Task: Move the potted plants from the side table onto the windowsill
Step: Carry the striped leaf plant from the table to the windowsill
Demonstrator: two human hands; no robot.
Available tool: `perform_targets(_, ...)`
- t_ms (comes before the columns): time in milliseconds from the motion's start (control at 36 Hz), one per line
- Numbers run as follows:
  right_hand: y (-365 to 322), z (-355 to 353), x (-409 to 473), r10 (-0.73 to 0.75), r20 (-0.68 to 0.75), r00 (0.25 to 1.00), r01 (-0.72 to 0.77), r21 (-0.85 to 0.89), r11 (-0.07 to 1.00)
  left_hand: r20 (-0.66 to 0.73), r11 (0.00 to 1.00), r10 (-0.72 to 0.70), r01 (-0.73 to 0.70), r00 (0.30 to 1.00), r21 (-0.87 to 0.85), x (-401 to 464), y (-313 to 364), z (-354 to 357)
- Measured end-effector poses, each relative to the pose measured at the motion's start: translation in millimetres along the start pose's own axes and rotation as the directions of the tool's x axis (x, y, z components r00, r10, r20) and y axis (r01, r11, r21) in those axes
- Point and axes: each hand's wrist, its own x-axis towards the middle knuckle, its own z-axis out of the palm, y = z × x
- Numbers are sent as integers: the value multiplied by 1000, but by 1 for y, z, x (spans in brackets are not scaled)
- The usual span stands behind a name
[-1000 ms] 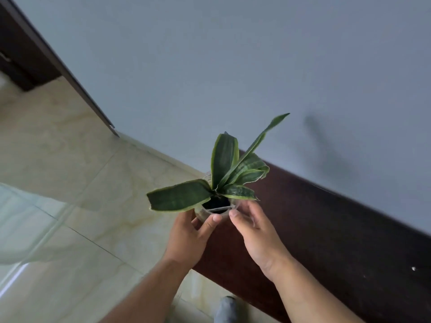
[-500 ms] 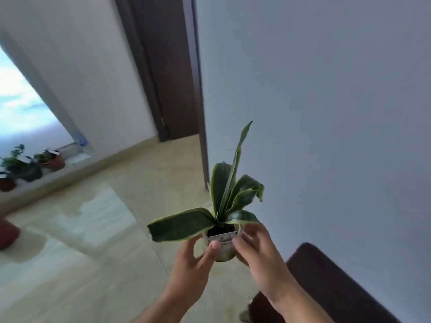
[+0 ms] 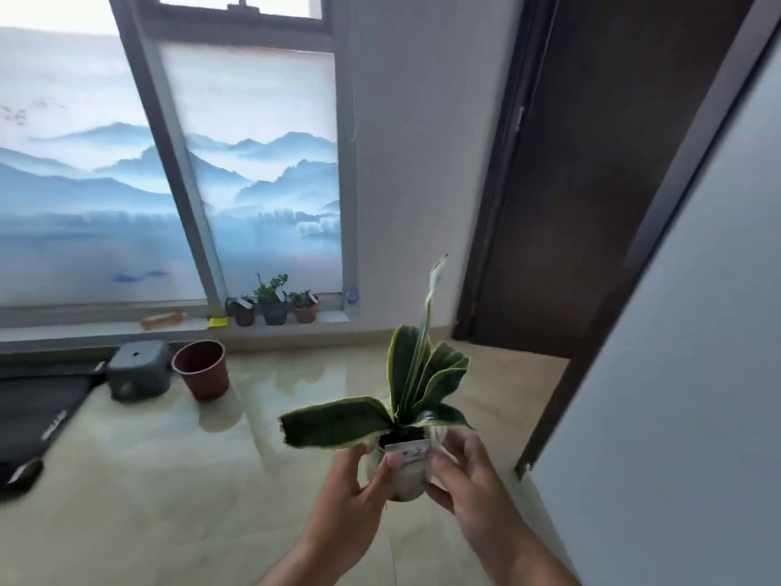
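Carry step: our left hand (image 3: pixel 353 484) and right hand (image 3: pixel 467 480) curled their fingers round the snake-plant pot (image 3: pixel 401 471), held in mid-air, well apart from the windowsill (image 3: pixel 105 327). Next, presumably, walking over and setting it beside the three pots (image 3: pixel 274 310).

Small pot (image 3: pixel 406 480) at 6 o'clock: pale, smooth, faintly glossy, looks glazed ceramic; a white paper-like label (image 3: pixel 408 451) at its rim.
Plant leaves (image 3: pixel 338 420): smooth, waxy, dark green with pale edges.
Floor (image 3: pixel 177 501): polished cream stone-look tile, highly glossy, mirroring the window.
Empty pot (image 3: pixel 202 369) at 9 o'clock: reddish-brown, smooth matt plastic.
Grey box (image 3: pixel 137 370) beside it: matt plastic.
Black mat (image 3: pixel 34 408) at 9 o'clock: matt, rubbery.
Window film (image 3: pixel 253 171) at 11 o'clock: frosted, matt, printed.
Window frame (image 3: pixel 177 184): smooth grey metal.
Door (image 3: pixel 591 184) at 1 o'clock: dark wood-look, satin.
Wall (image 3: pixel 676 374) at 3 o'clock: matt paint.
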Motion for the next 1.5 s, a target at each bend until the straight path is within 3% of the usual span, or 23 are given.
perform_targets(278, -11, 70, 118, 20, 152, 988, -13, -50, 999, -219, 999, -24, 30, 976, 24, 84, -24, -71)
perform_targets(750, -70, 91, 410, 95, 271, 958, -97, -8, 995, -315, 994, -105, 98, 943, -38, 360, -38, -94)
perform_targets(1056, -85, 154, 577, 172, 275, 946, -147, -110, 983, -269, 982, -184, 166, 945, -90, 511, -71, -167)
perform_targets(1278, -85, 212, 708, 229, 203, 952, -197, -168, 966, -192, 961, -277, 276, 942, -30, 643, -112, -240)
perform_targets(1500, -106, 244, 801, 259, 176, 950, -227, -185, 956, -108, 937, -347, 350, 932, 8, 738, -107, -284)
